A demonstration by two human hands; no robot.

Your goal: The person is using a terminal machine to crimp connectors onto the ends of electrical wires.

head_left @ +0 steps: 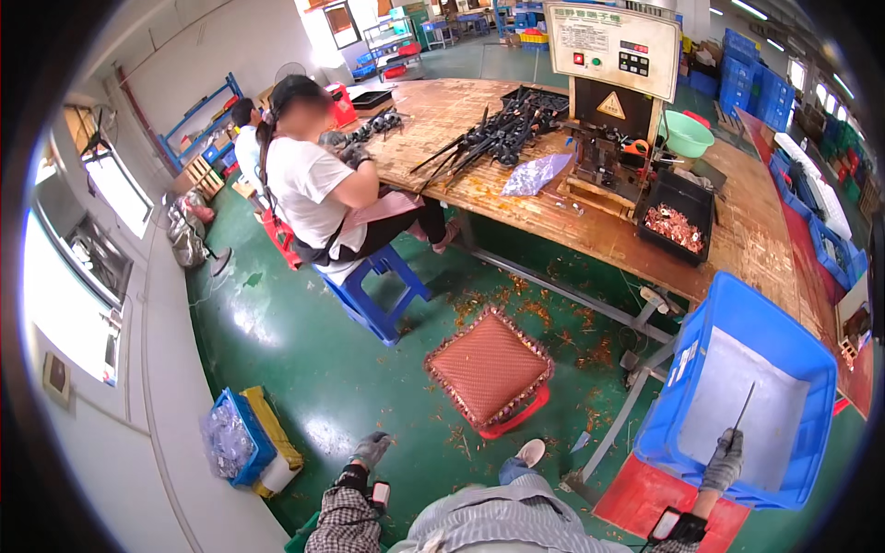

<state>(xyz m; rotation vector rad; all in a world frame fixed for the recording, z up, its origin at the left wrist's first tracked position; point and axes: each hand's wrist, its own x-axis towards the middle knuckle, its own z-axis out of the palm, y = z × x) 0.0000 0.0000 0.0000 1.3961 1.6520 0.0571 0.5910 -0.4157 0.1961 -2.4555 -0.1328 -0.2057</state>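
Head view, single frame.

Right hand, lower right of frame: grey knit glove, a black band at the wrist. Grip closed around the lower end of a thin dark rod; rod straight, slender, matt, slanting up and to the right from the fingers. Rod sits over the inside of a blue plastic crate, a rectangular bin with smooth walls and a pale grey floor. Crate rests partly on a red mat.

Left hand, lower centre-left: same grey glove, fingers loosely curled, holding nothing, hanging over the glossy green floor.

Centre: a square red-brown quilted cushion with a fringed edge, on a red stool. Orange scraps scattered on the floor around it.

Upper frame: long wooden bench, worn and stained orange. On it a heap of black rods, a clear plastic bag, a black tray of coppery pieces, and a small press machine. A seated person in a white shirt works at the bench's left end on a blue stool.
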